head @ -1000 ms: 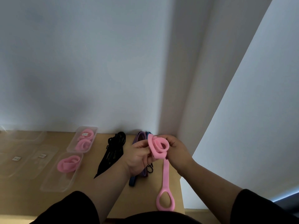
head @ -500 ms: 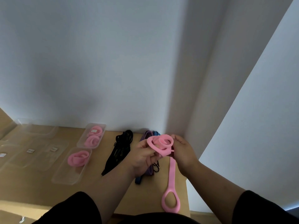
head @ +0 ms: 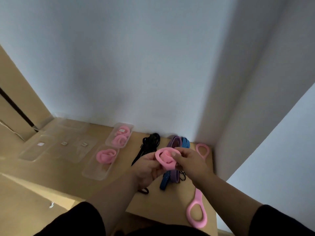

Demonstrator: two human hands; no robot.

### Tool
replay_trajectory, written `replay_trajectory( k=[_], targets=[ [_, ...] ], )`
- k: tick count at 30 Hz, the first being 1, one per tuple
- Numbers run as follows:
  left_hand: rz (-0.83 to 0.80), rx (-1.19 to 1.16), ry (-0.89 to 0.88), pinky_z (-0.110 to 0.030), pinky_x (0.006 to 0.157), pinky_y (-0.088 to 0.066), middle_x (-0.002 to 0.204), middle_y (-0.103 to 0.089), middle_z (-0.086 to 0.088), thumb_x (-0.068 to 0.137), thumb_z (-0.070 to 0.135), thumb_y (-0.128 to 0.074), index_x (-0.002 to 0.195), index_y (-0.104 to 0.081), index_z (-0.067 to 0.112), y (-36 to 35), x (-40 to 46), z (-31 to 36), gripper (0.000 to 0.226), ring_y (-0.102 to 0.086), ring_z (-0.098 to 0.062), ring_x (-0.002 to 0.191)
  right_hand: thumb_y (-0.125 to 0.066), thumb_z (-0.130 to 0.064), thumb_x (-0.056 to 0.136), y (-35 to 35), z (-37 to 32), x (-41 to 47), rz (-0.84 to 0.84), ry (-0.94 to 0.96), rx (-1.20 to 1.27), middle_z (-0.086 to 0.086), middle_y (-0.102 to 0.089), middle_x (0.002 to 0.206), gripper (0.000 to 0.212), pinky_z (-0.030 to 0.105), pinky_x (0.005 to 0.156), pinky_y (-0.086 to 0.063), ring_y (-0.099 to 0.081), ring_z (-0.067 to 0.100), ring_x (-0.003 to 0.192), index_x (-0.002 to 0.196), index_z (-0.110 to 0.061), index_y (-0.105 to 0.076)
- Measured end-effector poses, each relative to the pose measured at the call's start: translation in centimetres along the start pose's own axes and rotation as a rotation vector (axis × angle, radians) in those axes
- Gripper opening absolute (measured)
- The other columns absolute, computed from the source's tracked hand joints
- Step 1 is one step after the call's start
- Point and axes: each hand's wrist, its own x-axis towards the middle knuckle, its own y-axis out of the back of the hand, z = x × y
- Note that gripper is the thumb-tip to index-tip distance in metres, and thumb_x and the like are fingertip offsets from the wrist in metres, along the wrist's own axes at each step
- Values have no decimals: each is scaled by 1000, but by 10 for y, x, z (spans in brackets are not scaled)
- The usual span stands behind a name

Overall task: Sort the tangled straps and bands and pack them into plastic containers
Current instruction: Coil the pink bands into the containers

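Observation:
Both hands hold a pink band rolled into a coil above the wooden table. My left hand grips the coil from the left and below. My right hand pinches its right side, thumb on top. The band's free end hangs down to a pink loop near the table's front edge. Another pink loop lies behind my right hand. A near clear container holds one coiled pink band. A far container holds two pink coils.
Black straps lie in a heap at the middle back. Purple bands and blue bands lie under my hands. Clear lids and containers sit on the left. A wall corner bounds the table on the right.
The view has shifted so the table sits further right. The coil has grown tighter and the hanging tail shorter. A second pink loop has come into sight behind my right hand.

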Motion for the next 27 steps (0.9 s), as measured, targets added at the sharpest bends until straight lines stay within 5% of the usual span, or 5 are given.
replay_trajectory(
  k=[8,14,20,24,27],
  targets=[
    [139,-75,40,-42,91,-56,121,-68,-24,103,33,-52,128,-62,3,54,-29,12,41,-66,-36,112,-59,-36,97,-54,2,14,-97,-36,-76,-1,-76,100,26,34,80,-62,-73,13,89,116,-21,-71],
    [199,-38,8,-42,89,-59,122,-68,-23,87,15,-71,127,-59,-1,112,-44,23,45,-67,-37,111,-59,-40,97,-104,1,34,-215,-31,-192,-3,-76,97,17,41,86,-61,-73,13,90,107,-31,-70],
    [308,91,-21,-44,88,-59,122,-68,-14,86,15,-75,135,-56,12,184,-60,42,52,-70,-28,107,-75,-43,85,-172,-8,55,-321,-61,-268,-7,-76,97,33,35,86,-60,-72,8,89,114,-29,-69],
    [327,201,-20,-38,82,-61,121,-66,-11,87,10,-74,120,-63,27,224,-70,57,39,-71,-24,102,-74,-46,85,-218,-6,69,-320,-69,-435,-11,-73,96,34,28,84,-57,-68,5,89,116,-32,-67],
    [354,353,7,-33,77,-61,115,-69,-6,86,17,-77,126,-61,19,252,-71,63,43,-71,-20,100,-71,-44,89,-248,-3,75,-328,-103,-459,-10,-72,97,32,27,84,-57,-67,7,90,118,-34,-65]
  ],
)
